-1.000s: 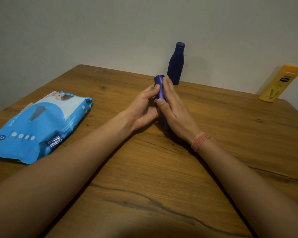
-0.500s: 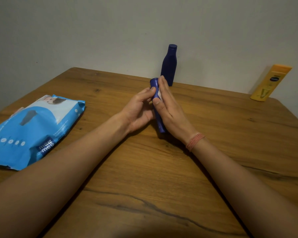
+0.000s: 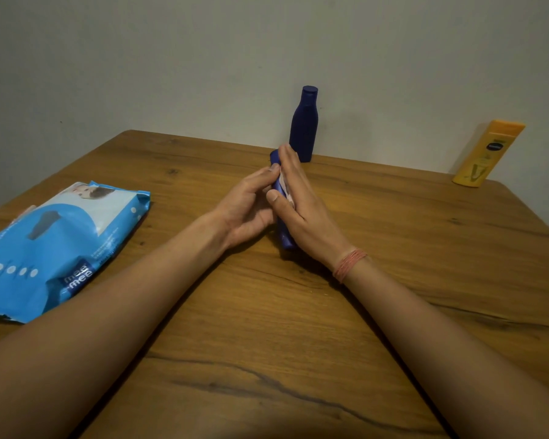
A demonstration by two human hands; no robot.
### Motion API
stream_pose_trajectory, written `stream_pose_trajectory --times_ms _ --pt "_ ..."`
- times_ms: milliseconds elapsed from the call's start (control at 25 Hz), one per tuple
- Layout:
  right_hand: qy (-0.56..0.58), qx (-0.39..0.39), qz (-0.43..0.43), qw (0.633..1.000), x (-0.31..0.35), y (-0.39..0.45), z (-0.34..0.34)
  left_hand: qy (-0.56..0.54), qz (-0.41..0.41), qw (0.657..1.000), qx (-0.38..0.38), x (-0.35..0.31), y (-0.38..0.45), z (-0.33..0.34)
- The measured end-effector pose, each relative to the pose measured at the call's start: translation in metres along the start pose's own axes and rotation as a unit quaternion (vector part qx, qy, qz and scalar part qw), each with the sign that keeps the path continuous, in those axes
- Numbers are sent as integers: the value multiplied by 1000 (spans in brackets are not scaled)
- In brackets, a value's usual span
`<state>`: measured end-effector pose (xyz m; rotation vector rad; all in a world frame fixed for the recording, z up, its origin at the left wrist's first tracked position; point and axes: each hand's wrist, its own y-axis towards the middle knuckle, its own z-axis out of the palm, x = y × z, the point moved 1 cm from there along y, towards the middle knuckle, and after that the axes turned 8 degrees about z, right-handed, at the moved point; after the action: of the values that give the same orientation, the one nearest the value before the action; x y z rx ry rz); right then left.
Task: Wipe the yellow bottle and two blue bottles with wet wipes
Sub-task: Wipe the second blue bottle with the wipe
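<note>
With the left hand steadying the slim dark-blue plastic bottle and the right hand pressing a white wet wipe against it, wet plastic may slip and topple it onto the wooden table.

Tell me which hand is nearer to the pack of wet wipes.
Left. The left hand is between the pack of wet wipes and the right hand, which is farther right.

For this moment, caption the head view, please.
Both hands, left and right, rub a wet wipe along a blue bottle.
</note>
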<state>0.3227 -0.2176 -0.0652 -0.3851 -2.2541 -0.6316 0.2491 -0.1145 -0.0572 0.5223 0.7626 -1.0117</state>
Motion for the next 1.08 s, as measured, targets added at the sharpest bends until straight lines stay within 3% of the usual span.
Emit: stream_pose_trajectory --times_ms 240,360,520,720,960,1080 --pt "-53 112 -2 992 -5 -1 0 -26 53 988 -142 -7 8 -16" --pt "-98 77 -3 992 -9 0 -3 -13 92 978 -189 -11 11 -22" --pt "-77 26 5 997 -9 -1 -5 92 122 974 -168 -11 12 -24" --pt "3 15 3 1000 -1 -3 -3 109 95 984 -99 -2 12 -11" --pt "88 22 13 996 -2 -2 -1 24 147 970 -193 -8 19 -28" --pt "67 -44 13 997 -6 -1 -2 62 120 981 -138 -4 17 -22"
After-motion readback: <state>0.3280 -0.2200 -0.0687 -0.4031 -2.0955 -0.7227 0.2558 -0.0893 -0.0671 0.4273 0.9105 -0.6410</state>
